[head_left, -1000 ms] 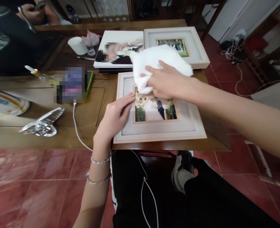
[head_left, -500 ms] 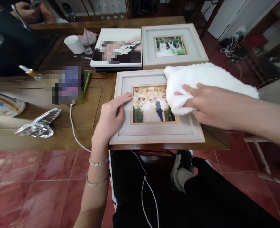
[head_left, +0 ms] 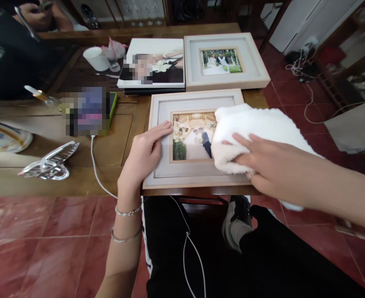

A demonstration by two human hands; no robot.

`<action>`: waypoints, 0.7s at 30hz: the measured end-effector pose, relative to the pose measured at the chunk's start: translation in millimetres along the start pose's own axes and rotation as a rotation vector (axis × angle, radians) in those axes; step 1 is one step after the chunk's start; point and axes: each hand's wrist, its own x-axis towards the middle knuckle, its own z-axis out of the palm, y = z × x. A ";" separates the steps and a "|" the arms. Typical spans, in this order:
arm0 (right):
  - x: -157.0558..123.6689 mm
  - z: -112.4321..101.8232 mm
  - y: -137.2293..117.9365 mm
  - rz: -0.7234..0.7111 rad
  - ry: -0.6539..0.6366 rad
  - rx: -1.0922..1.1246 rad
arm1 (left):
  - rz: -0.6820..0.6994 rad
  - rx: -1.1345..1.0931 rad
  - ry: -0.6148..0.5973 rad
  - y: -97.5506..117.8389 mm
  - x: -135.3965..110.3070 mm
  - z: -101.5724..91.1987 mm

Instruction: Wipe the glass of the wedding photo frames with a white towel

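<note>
A pale wooden picture frame [head_left: 194,180] with a wedding photo lies flat at the table's front edge. My left hand [head_left: 145,153] rests across its left side, fingers stretched out flat and their tips near the photo's left edge. In my right hand [head_left: 263,161] is a fluffy white cloth [head_left: 259,124], pressed on the right part of the frame. The cloth covers the photo's right side and the frame's right border, and its end hangs past the table edge.
Behind lie a second framed photo [head_left: 225,80] and a photo album [head_left: 157,80]. To the left are a white cup [head_left: 96,60], a phone on a charging cable [head_left: 97,165], a clear hair claw [head_left: 53,163] and a dropper [head_left: 41,94]. Another person's arm [head_left: 58,16] shows at the back.
My right hand has moved the white cloth down the frame, toward me, covering more of the photo's lower right. My left hand stays in place on the frame.
</note>
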 end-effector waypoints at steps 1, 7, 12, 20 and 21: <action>9.6 0.7 7.0 0.020 0.011 -0.020 | 0.000 0.001 -0.003 -0.5 0.2 -0.2; 70.9 11.1 68.6 0.118 0.180 -0.106 | -0.001 -0.009 -0.017 -2.0 1.3 -0.6; 90.5 17.8 90.6 -0.003 0.210 -0.172 | -0.016 -0.020 0.014 -1.1 0.0 1.0; 14.4 9.3 13.3 -0.234 0.045 -0.234 | -0.026 -0.015 0.046 2.9 -0.2 2.6; 2.2 9.7 3.0 -0.266 0.060 -0.193 | -0.027 -0.011 0.043 3.0 -0.2 2.6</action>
